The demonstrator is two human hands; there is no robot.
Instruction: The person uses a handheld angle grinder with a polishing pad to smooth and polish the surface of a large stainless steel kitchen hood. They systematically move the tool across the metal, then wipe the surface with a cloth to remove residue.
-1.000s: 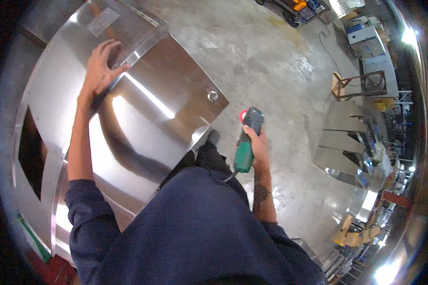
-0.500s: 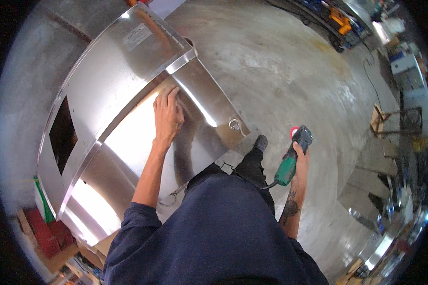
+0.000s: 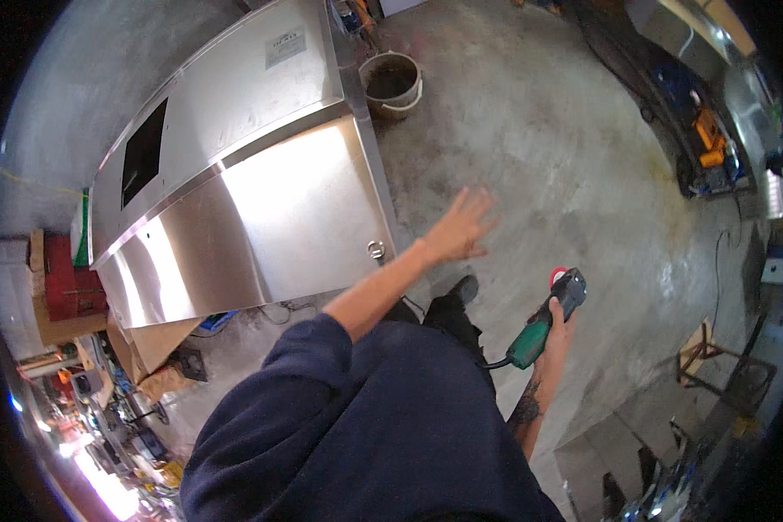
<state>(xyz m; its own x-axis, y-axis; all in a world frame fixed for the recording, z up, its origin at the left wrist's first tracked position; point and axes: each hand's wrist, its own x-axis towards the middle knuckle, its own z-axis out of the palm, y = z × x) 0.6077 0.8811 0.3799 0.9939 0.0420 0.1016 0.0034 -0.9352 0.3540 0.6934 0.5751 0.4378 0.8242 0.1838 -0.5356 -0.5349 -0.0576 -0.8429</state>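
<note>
Cord (image 3: pixel 496 364) of the green grinder (image 3: pixel 531 343) held in my right hand (image 3: pixel 560 329) may catch my leg (image 3: pixel 449 318) if I turn left toward the steel cabinet (image 3: pixel 261 200), my left hand (image 3: pixel 461 230) spread empty.

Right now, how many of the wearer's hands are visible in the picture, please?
2: the left hand, open with fingers spread, to the right of the steel casing; and the right hand, holding the green power tool, which partly hides it.
</note>
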